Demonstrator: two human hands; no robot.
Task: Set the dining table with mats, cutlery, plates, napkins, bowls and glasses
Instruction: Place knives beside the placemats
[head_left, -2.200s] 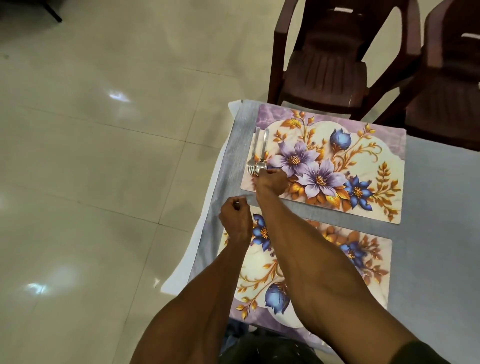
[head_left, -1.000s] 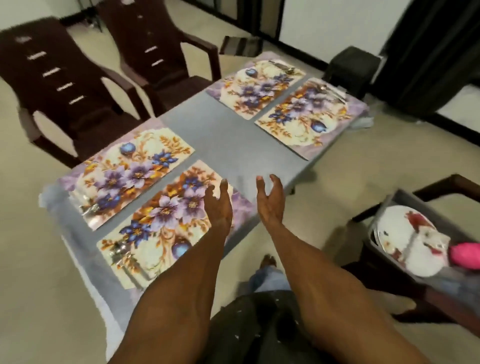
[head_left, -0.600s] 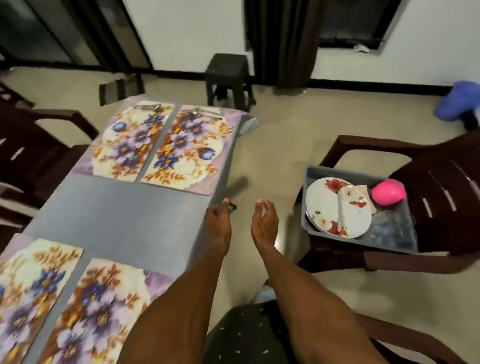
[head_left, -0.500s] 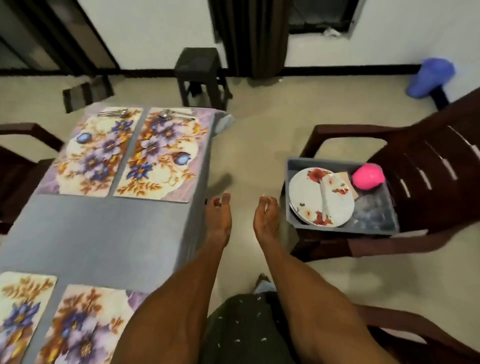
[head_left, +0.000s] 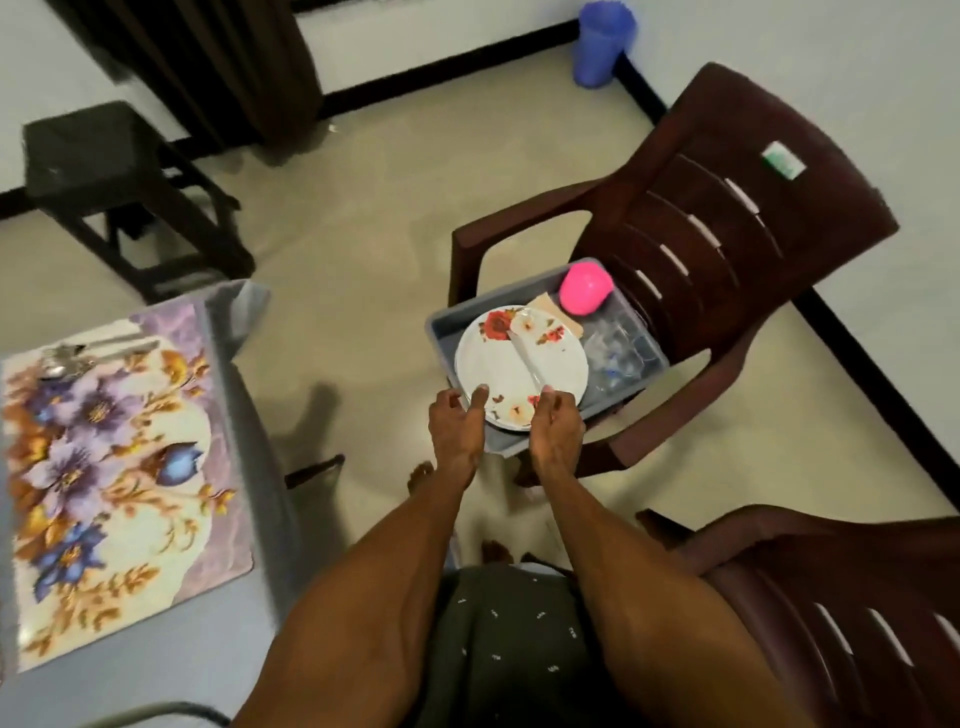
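Note:
A grey tub (head_left: 441, 332) rests on the seat of a brown plastic chair (head_left: 727, 208). In it lies a stack of white plates (head_left: 511, 364) with red flowers, a pink bowl (head_left: 584, 288), a tan napkin and clear glasses (head_left: 618, 348). My left hand (head_left: 460, 428) has its thumb on the near rim of the top plate. My right hand (head_left: 556, 428) grips the same rim a little to the right. On the grey table at left lies a floral mat (head_left: 114, 478) with cutlery (head_left: 78, 356) at its far end.
A second brown chair (head_left: 831, 613) stands at lower right, close to my right arm. A dark stool (head_left: 119, 171) and a dark curtain are at the back left. A blue bin (head_left: 602, 41) sits by the far wall. Beige floor lies between table and chair.
My view has swung from the table to the chair with the tub. Both hands, open in the air half a second ago, have reached forward and closed on the near rim of the top plate.

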